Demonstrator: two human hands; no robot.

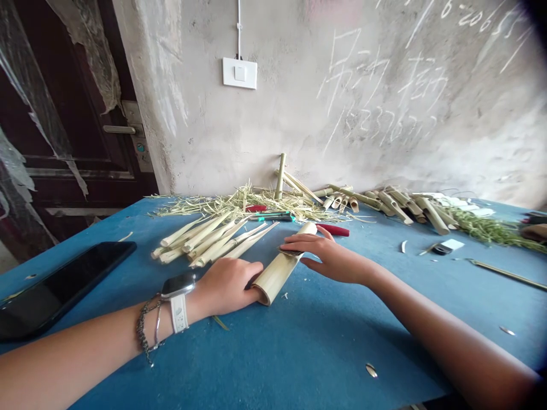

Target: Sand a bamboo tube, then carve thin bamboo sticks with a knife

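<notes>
A split length of pale bamboo (pixel 278 275) lies slantwise on the blue table, its curved outer side up and its hollow near end toward me. My left hand (pixel 231 285) is closed around that near end at its left side, thumb at the rim. Across the upper part of the bamboo, my right hand (pixel 318 253) presses a thin dark piece of sandpaper (pixel 291 252) under its fingers. Just behind the right hand lies a red handle (pixel 333 230); whatever it belongs to is hidden.
Pointed bamboo sticks (pixel 213 239) lie in a bundle at left, near a black phone (pixel 64 285). Bamboo shavings (pixel 205 202) and a green-and-black tool (pixel 273 217) are behind. More bamboo pieces (pixel 397 205) line the wall at right, with a small sharpener-like object (pixel 448 246) closer.
</notes>
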